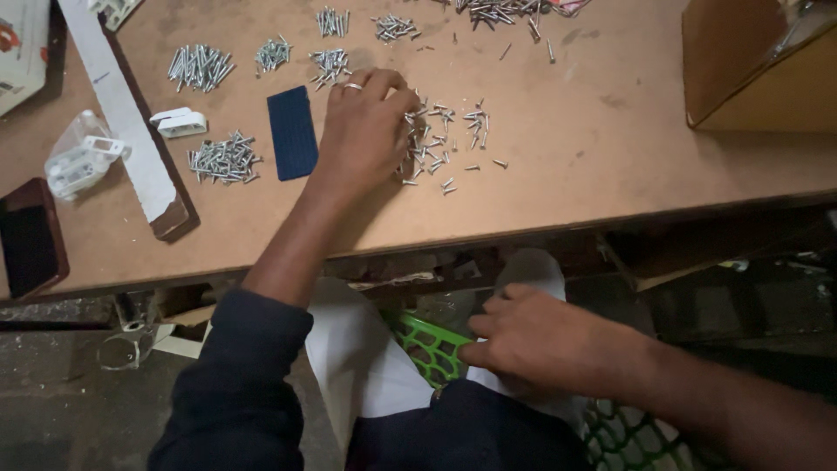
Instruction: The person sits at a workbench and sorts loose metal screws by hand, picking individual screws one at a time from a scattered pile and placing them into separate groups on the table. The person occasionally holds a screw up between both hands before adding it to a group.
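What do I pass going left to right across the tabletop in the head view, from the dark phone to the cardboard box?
Dark phone → clear bag of white fittings → long white strip → white clip → blue ribbed pad → left hand → loose screws → cardboard box.

Loose silver screws (440, 139) scattered flat on brown tabletop; green plastic basket (429, 347) (mesh-sided) low in lap

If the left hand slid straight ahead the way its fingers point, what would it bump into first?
Probably the loose screws: the left hand lies on the table with fingertips already at that scattered pile's edge. Whether they touch it is hard to tell.
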